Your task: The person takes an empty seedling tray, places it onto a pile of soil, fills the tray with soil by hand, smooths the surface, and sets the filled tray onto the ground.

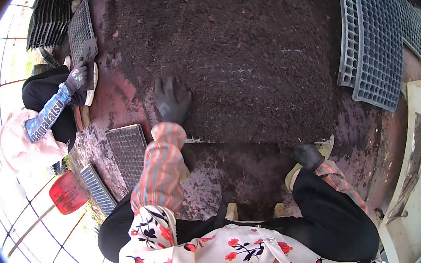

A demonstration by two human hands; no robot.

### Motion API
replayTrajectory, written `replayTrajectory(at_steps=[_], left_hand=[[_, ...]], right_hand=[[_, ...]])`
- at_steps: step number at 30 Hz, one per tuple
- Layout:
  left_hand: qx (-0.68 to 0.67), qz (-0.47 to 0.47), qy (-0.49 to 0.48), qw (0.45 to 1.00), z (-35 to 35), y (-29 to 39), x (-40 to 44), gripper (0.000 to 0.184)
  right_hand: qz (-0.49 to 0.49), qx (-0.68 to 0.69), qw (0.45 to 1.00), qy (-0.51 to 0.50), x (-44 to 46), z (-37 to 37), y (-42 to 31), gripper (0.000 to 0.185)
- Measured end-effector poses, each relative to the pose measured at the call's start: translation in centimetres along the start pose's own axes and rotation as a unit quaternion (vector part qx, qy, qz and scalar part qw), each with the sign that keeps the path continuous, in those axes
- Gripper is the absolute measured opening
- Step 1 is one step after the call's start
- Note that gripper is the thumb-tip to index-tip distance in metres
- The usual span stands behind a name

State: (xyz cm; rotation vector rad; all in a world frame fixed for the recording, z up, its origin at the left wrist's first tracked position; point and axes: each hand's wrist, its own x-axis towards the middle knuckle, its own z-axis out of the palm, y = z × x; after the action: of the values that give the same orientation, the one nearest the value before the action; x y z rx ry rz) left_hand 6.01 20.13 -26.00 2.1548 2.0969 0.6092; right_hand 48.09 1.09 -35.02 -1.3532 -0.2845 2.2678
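Note:
Dark soil (241, 36) lies in a wide layer over seedling trays, with pale cell rims (240, 72) showing through in places. My left hand (172, 100), in a dark grey glove, rests on the left part of the soil with its fingers apart and nothing held. At the near right corner of the soil is my right hand (308, 156), also gloved. Its fingers are curled beside a pale tray edge (327, 140) and my shoe (291, 177); whatever they hold, if anything, is hidden.
Empty cell trays (374, 32) stand at the right, near a white panel (415, 171). At the left, another person (31, 130) crouches with a gloved hand holding a dark flat tool (90, 49). A filled tray (128, 153), a red scoop (68, 192) and stacked trays (47, 20) are also there.

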Motion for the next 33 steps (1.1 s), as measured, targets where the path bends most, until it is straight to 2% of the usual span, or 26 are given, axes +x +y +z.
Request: replayTrajectory(at_steps=[2,4,6,7,8,9,10,11,12,13,14,15,16,17,18,19,20,21,22,24,28,29,30,31,32,33], left_hand=[[-0.036,-0.006,0.008,0.999,0.9,-2.1,2.5,0.061],[-0.018,0.007,-0.075,0.997,1.9,-3.6,4.3,0.062],[0.0,-0.032,-0.08,0.996,2.2,-2.8,4.2,0.059],[0.019,-0.072,-0.085,0.994,1.9,-2.5,3.9,0.056],[0.022,-0.074,-0.081,0.994,1.7,-3.0,2.8,0.056],[0.011,-0.007,-0.059,0.998,1.5,-3.3,1.2,0.053],[-0.002,0.061,-0.04,0.997,1.1,-3.3,-0.4,0.049],[-0.013,0.062,-0.045,0.997,0.2,-2.7,-2.1,0.047],[-0.023,0.064,-0.048,0.997,-0.7,-2.0,-3.7,0.044],[-0.02,0.067,-0.047,0.996,-1.2,-1.6,-4.9,0.044],[0.002,0.044,-0.034,0.998,-1.4,-1.3,-6.6,0.044],[0.022,0.02,-0.02,0.999,-1.4,-1.1,-7.8,0.043],[0.023,0.02,-0.02,0.999,-1.2,-0.6,-8.8,0.043],[0.037,-0.002,-0.006,0.999,-1.1,0.2,-9.6,0.043],[0.051,-0.023,0.008,0.998,-0.6,0.9,-10.2,0.043],[0.004,-0.045,-0.019,0.999,-0.1,2.1,-10.5,0.047],[-0.042,-0.068,-0.046,0.996,0.6,3.8,-10.8,0.05],[-0.042,-0.039,-0.013,0.998,1.0,6.7,-10.8,0.052],[-0.042,-0.01,0.021,0.999,1.2,9.7,-10.5,0.053],[-0.095,0.009,-0.012,0.995,1.6,14.1,-9.0,0.06],[-0.052,0.075,-0.031,0.995,1.1,16.9,-6.4,0.055],[-0.042,0.098,-0.043,0.993,0.5,15.5,-4.9,0.054],[-0.033,0.123,-0.056,0.99,-0.1,13.9,-3.5,0.053],[-0.042,0.023,-0.054,0.997,-0.1,11.6,-2.7,0.051],[-0.051,-0.076,-0.055,0.994,0.3,8.6,-2.3,0.049],[-0.004,-0.105,0.011,0.994,2.3,3.6,-3.0,0.049]], right_hand=[[0.025,0.06,0.998,0.006,0.4,-1.2,1.4,0.011],[0.047,0.118,0.992,0.01,1.1,-2.8,2.6,0.014],[0.009,-0.049,0.996,-0.07,1.8,-4.4,3.4,0.044],[0.01,-0.051,0.996,-0.073,1.7,-4.2,3.5,0.044],[-0.038,-0.059,0.996,-0.05,1.6,-3.8,3.1,0.029],[-0.086,-0.064,0.994,-0.025,1.5,-3.4,2.9,0.02],[-0.087,-0.063,0.994,-0.026,0.3,-0.9,0.5,0.02],[-0.031,0.097,0.995,-0.02,-1.7,3.0,-3.3,0.021],[0.026,0.254,0.967,-0.015,-2.7,5.1,-5.3,0.022],[0.024,0.257,0.966,-0.018,-2.0,4.0,-4.2,0.022],[-0.032,0.098,0.994,-0.036,-1.0,2.1,-2.3,0.026],[-0.089,-0.065,0.993,-0.052,-0.3,0.9,-1.2,0.031],[-0.089,-0.065,0.993,-0.052,-0.2,0.9,-1.0,0.031],[-0.037,0.116,0.99,-0.072,0.1,0.8,-1.0,0.034],[0.016,0.293,0.952,-0.089,0.3,0.9,-1.0,0.037],[0.018,0.295,0.951,-0.09,0.1,0.9,-1.1,0.037],[-0.014,0.146,0.985,-0.088,-0.2,0.8,-1.3,0.035],[-0.046,-0.008,0.995,-0.085,-0.4,0.6,-1.4,0.034],[-0.045,-0.008,0.995,-0.087,-0.3,0.3,-1.1,0.034],[-0.011,0.078,0.992,-0.098,0.2,-0.8,-0.2,0.034],[-0.012,0.131,0.986,-0.097,0.9,-2.0,0.2,0.034],[-0.034,-0.236,0.969,-0.068,-0.2,-0.9,-1.4,0.034],[-0.051,-0.57,0.819,-0.026,-1.0,-0.1,-2.5,0.034],[-0.054,-0.568,0.821,-0.019,0.2,-1.6,-0.8,0.034],[-0.044,-0.317,0.947,-0.015,2.1,-3.6,2.4,0.032],[-0.029,-0.038,0.999,-0.012,2.8,-5.0,4.6,0.029]])
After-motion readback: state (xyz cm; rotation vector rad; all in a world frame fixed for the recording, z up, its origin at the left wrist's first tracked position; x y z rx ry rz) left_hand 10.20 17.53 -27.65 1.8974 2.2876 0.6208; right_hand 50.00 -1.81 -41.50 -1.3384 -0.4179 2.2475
